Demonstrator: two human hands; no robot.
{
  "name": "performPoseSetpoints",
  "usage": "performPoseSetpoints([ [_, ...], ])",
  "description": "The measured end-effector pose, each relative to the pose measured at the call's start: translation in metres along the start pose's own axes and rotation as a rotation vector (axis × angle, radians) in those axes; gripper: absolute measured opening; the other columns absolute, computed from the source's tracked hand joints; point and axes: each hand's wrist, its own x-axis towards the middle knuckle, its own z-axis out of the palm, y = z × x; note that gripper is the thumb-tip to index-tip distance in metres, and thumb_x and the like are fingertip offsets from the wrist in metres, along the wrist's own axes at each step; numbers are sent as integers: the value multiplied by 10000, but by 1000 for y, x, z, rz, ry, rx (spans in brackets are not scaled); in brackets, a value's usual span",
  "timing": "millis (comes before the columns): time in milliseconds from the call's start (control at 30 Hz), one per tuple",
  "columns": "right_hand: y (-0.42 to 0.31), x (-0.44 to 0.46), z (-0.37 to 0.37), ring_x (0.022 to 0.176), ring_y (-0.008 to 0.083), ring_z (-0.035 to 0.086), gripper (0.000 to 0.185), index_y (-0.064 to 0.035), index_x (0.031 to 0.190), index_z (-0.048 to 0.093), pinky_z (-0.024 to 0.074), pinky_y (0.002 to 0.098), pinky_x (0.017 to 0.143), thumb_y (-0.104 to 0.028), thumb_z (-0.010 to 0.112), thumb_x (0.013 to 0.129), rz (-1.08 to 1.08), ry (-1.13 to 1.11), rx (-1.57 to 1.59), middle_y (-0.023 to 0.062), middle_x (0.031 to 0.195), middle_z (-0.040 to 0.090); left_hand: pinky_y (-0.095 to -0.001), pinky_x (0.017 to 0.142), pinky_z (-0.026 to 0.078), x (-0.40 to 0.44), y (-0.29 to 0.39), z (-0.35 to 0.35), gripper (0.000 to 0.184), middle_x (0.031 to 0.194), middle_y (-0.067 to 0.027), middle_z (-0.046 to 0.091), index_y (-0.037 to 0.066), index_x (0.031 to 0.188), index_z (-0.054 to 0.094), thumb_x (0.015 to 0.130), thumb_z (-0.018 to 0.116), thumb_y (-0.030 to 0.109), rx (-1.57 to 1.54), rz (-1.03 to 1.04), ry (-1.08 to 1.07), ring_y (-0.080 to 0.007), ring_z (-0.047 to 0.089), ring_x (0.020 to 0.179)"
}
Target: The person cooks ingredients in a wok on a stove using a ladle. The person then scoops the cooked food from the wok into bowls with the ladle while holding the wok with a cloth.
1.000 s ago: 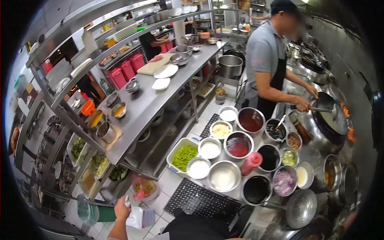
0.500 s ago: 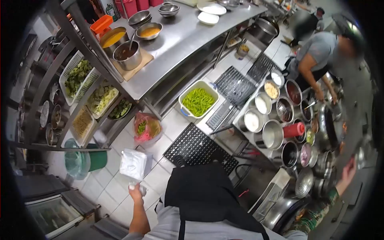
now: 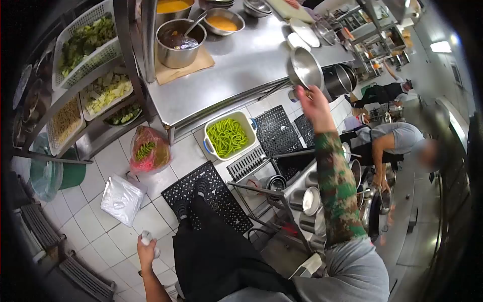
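Observation:
My right hand [image 3: 316, 106], at the end of a camouflage sleeve, grips a steel bowl [image 3: 306, 70] by its rim. The bowl is tilted, its inside partly toward me, near the front edge of the steel counter [image 3: 241, 65]. Low at my left side, my left hand [image 3: 146, 250] is closed around a crumpled white cloth [image 3: 149, 237]. A white plastic-wrapped package [image 3: 122, 200] lies on the floor ahead of that hand.
A tub of green chillies [image 3: 229, 137] and a pink bag [image 3: 150, 151] sit on the floor by a black mat [image 3: 211, 196]. Pots [image 3: 181, 45] stand on the counter. Shelves with vegetables [image 3: 88, 45] are left; a co-worker [image 3: 387, 143] bends over the stove at right.
My right hand has swung from the stove side on the right to the counter, bringing the steel bowl. The view has turned right. My left hand stays low with the white cloth.

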Motion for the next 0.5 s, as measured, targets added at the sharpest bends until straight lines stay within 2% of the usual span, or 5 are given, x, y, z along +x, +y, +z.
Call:
performPoseSetpoints([
  [233, 88, 80, 100, 742, 314, 730, 294, 111, 1195, 451, 651, 339, 577, -109, 478, 1000, 149, 51, -29, 256, 942, 687, -492, 923, 483, -54, -173, -28, 755, 1187, -273, 586, -66, 1281, 503, 688, 849, 249, 269, -386, 176, -387, 584, 1092],
  [300, 100, 75, 98, 778, 314, 723, 329, 102, 1224, 449, 646, 353, 622, -141, 491, 1007, 95, -56, -17, 266, 999, 664, -490, 745, 525, -64, -206, -20, 265, 827, -82, 684, 64, 908, 629, 810, 761, 273, 487, -92, 351, -300, 661, 769],
  [333, 105, 67, 96, 809, 314, 718, 345, 97, 1238, 450, 637, 361, 651, -161, 493, 1012, 79, -97, -7, 264, 1040, 645, -491, 724, 534, -61, -200, -32, 217, 819, -82, 675, 67, 906, 628, 827, 753, 226, 842, 601, 59, -286, 661, 757],
  [433, 128, -11, 80, 869, 302, 716, 325, 40, 1244, 495, 616, 371, 773, -200, 500, 1026, 41, -236, 58, 213, 1128, 651, -386, 628, 548, -47, -150, -4, 281, 804, -76, 657, 32, 995, 583, 774, 754, 12, 244, -292, 162, -215, 671, 761],
  [500, 125, -88, 63, 882, 296, 710, 301, 8, 1226, 537, 600, 371, 775, -223, 509, 1036, 73, -313, -48, 159, 1164, 650, -378, 618, 546, -17, -117, 4, 294, 815, -77, 669, 32, 996, 590, 761, 767, 28, 234, -171, 97, -218, 669, 720],
])
